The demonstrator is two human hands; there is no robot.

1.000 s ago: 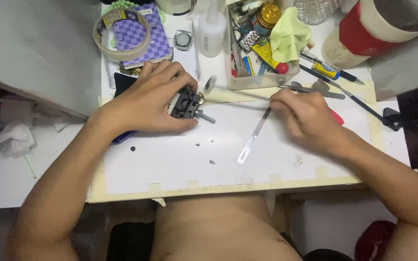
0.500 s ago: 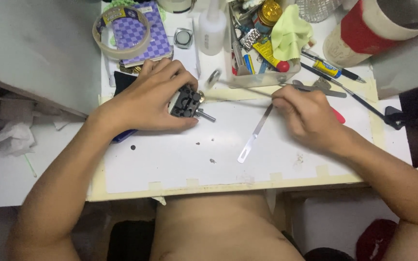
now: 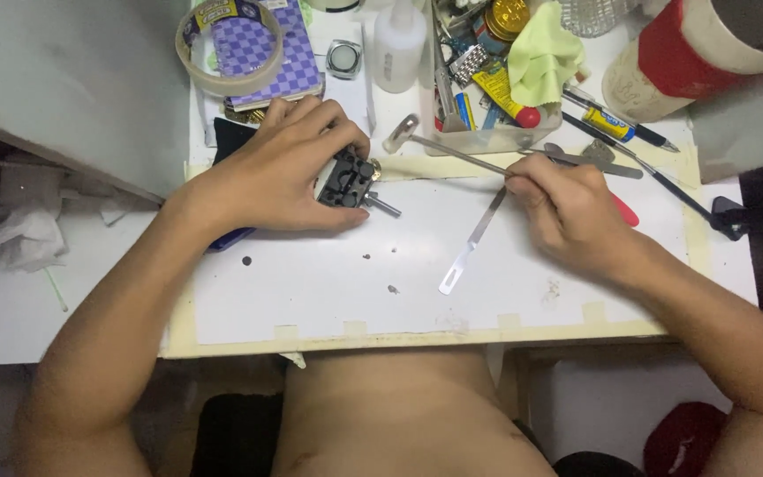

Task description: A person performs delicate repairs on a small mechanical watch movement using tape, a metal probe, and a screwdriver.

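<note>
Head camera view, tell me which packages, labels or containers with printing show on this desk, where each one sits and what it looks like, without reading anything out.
Purple checkered box: top left, flat, rectangular, under a tape roll.
White squeeze bottle: top centre, upright, faint label.
Yellow packet: in the clear tray, flat, yellow with print.
Gold-lidded tin: top of the tray, round.
Large cup: top right, lying tilted, cream with a red band.
No screens or signs.

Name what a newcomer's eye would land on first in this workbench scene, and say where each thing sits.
At centre, the left hand clamps a small black holder block on the white mat, while the right hand holds a small metal hammer reaching toward it. A flat metal tool lies between them; a yellow-green cloth tops the cluttered tray behind.
</note>
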